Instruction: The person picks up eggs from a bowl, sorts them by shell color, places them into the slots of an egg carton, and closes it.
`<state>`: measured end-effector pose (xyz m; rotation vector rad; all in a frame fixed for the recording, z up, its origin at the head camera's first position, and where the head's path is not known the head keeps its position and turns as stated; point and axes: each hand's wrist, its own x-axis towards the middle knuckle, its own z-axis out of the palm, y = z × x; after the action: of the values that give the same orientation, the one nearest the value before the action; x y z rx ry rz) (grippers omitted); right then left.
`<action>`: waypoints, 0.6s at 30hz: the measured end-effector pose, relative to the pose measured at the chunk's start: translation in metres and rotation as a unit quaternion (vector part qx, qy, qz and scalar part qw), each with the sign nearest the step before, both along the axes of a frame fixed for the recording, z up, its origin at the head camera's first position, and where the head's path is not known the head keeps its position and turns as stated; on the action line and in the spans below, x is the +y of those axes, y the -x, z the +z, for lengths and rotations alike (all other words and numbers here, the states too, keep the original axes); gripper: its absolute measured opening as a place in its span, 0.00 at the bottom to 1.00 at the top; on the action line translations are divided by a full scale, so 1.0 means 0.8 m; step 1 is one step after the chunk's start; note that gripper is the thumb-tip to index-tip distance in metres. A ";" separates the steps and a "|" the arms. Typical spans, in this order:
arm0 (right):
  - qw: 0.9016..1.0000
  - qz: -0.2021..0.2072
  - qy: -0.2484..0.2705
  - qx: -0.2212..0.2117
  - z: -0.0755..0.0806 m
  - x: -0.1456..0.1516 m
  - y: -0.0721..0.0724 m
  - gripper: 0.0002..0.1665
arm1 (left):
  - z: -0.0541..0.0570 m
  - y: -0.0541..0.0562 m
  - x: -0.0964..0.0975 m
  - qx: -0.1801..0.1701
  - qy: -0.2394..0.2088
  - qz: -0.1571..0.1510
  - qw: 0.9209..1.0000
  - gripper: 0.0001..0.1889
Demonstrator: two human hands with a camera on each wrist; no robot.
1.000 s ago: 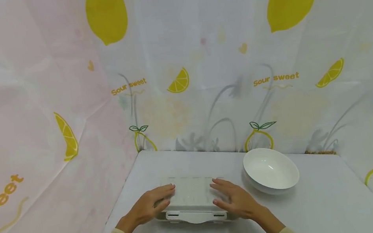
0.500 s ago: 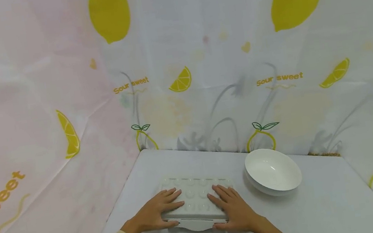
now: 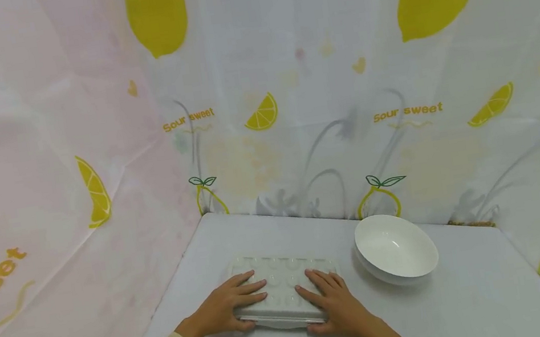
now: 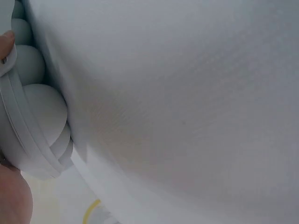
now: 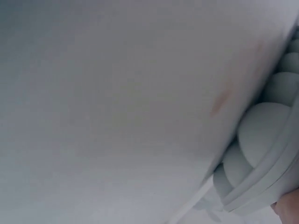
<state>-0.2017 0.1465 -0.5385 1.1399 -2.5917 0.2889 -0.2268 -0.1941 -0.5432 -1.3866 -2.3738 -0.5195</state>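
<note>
A white lidded egg box (image 3: 284, 270), its lid patterned with rounded bumps, lies on the table in the head view. Spread over the left part of the lid, my left hand (image 3: 227, 306) rests with its thumb at the front edge. My right hand (image 3: 338, 304) does the same on the right part, thumb at the front flap (image 3: 286, 321). The flap slants down along the front. In both wrist views the rounded cups (image 4: 44, 109) of the base show under the rim. The inside of the box is hidden.
A white bowl (image 3: 396, 248) stands to the right of the box, near the back of the white table (image 3: 455, 303). Lemon-print sheets (image 3: 277, 75) hang as walls behind and at both sides.
Both hands have come down from beside the box onto its lid, thumbs reaching the front. The front flap, which stuck outward, has swung down. The bowl has stayed in place.
</note>
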 end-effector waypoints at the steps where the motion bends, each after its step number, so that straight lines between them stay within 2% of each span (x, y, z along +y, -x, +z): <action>1: 1.000 0.006 0.004 0.007 0.000 0.000 0.000 0.49 | 0.001 0.000 0.000 -0.001 -0.003 -0.003 1.000 0.35; 6: 0.999 0.022 0.000 0.046 0.001 -0.001 0.003 0.48 | 0.002 0.000 0.002 0.011 -0.015 -0.004 1.000 0.35; 9: 0.999 0.012 -0.010 0.047 0.004 0.000 0.002 0.49 | 0.002 0.001 0.004 0.013 -0.021 -0.002 1.000 0.36; 12: 0.999 0.003 -0.020 0.025 0.007 0.002 -0.001 0.50 | 0.004 0.002 0.004 0.012 -0.012 -0.010 1.000 0.36; 18: 0.998 0.004 -0.019 -0.066 0.019 0.010 -0.001 0.49 | 0.015 0.006 0.001 0.021 0.024 -0.027 0.999 0.37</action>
<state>-0.2011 0.1549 -0.5229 1.1808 -2.7186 0.3274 -0.2318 -0.1932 -0.5312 -1.4719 -2.3346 -0.4472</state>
